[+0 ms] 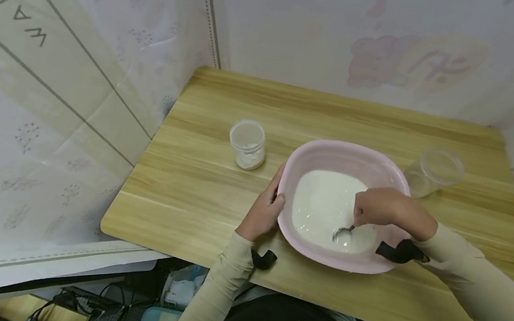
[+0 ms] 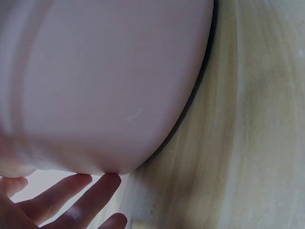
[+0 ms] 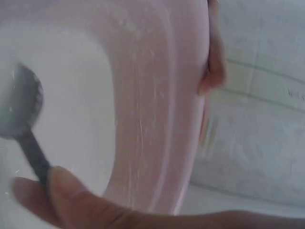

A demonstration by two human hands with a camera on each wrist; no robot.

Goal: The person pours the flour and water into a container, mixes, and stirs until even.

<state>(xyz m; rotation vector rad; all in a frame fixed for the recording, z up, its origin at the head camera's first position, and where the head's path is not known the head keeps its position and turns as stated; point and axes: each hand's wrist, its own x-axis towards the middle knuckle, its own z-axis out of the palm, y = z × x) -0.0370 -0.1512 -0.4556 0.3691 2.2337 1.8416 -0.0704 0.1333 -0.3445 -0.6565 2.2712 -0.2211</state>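
A pink plastic basin [image 1: 341, 149] holds white liquid [image 1: 325, 198]. My left hand [image 1: 262, 210] holds the basin's left side, thumb at the rim, and in the left wrist view its fingertips [image 2: 112, 180] touch the outer wall. Over the basin, my right hand [image 1: 378, 208] pinches the handle of a small metal spoon [image 1: 344, 233]. The spoon's bowl is at the surface of the white liquid. In the right wrist view, the thumb and a finger close on its dark handle [image 3: 34, 155].
Left of the basin stands a clear jar [image 1: 248, 146] with white stuff at its bottom. A clear, empty-looking container [image 1: 434, 172] stands close by the basin's right rim. Printed curtains [image 1: 296, 40] border the wooden table [image 1: 180, 184].
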